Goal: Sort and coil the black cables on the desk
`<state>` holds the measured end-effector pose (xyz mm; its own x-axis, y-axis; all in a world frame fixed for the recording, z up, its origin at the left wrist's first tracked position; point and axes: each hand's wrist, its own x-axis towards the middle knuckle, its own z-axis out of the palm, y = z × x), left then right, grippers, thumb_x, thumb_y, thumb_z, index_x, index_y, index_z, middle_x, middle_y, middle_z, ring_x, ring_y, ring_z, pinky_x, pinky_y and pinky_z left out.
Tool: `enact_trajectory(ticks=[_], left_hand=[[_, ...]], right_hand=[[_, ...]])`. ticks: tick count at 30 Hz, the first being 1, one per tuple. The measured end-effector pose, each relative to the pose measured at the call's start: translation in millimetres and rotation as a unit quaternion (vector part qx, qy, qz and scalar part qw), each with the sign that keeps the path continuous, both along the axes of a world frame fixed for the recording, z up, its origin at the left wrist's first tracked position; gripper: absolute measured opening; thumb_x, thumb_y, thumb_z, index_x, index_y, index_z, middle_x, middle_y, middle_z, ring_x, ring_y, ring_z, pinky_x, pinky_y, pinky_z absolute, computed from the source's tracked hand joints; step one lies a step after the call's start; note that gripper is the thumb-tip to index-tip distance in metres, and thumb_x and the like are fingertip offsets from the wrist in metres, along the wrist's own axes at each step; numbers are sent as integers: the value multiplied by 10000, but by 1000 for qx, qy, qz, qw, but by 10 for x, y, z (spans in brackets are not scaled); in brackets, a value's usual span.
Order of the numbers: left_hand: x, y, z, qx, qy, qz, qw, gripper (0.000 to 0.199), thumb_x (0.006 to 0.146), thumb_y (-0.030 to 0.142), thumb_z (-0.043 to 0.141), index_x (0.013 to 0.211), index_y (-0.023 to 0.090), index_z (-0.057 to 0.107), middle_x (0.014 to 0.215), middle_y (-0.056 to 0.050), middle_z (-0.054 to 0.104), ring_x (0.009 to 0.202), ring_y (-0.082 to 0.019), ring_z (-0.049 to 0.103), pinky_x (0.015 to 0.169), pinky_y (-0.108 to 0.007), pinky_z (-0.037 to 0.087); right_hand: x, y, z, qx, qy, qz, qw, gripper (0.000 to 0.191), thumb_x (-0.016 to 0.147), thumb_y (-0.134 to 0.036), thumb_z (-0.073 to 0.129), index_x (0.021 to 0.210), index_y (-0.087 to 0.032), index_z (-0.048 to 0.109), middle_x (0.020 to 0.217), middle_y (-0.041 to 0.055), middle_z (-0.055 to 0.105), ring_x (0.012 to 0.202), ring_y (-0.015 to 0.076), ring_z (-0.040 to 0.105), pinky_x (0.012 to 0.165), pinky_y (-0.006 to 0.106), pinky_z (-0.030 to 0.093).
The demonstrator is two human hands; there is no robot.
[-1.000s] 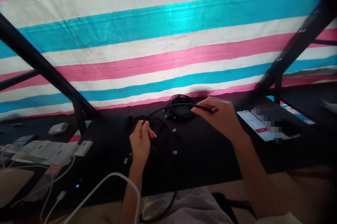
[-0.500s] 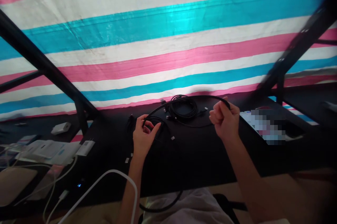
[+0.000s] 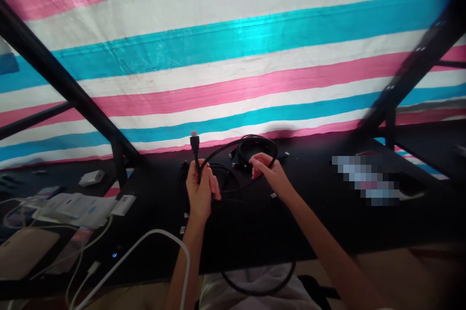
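Note:
A black cable (image 3: 233,143) arcs between my two hands, and part of it hangs in a loop past the table's front edge. My left hand (image 3: 201,188) is closed on the cable, its plug (image 3: 194,140) with a pale metal tip pointing up above the fingers. The cable also runs through my right hand (image 3: 267,171), whose fingers are bent around it. Behind my right hand lies a coiled black cable (image 3: 253,141) on the black table. Another dark coil lies partly hidden behind my left hand.
White chargers (image 3: 124,204), pale packets (image 3: 73,208) and tangled white cables fill the left side. A white cable (image 3: 156,232) rises in front of my left forearm. A blurred-out phone (image 3: 367,179) lies at the right. Black frame bars (image 3: 69,91) slant up on both sides.
My right hand has moved left, towards my left hand, and the arc of cable between them is smaller. The plug now stands up above my left hand.

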<state>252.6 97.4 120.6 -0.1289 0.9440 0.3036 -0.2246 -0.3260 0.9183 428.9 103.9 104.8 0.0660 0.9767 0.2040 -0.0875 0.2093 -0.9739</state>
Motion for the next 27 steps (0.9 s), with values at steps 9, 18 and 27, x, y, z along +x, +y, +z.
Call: enact_trajectory(ticks=[9,18,27], left_hand=[[36,15,180,36,384,-51,921,219,745,113,553,871,218,699,664,25,671,461,-88,524,462,-188,373],[52,-40,55,30,370,-9,929,100,720,265,673,811,238,702,700,26,690,607,-126,614,585,-210,441],[68,87,-256,-39,96,4,995,251,695,348,672,631,178,498,355,96,397,313,-66,399,363,-185,315]], right_hand=[[27,-359,710,349,-577,-115,729,702,751,-247,626,1393,-208,344,1460,104,329,1357,300,245,1117,492,168],[34,-156,527,120,-626,32,770,316,807,-96,491,1040,-211,671,848,68,728,751,247,680,695,342,484],[55,-118,310,78,-125,-83,986,212,776,-193,488,892,-196,667,745,-7,653,348,73,488,319,197,360]])
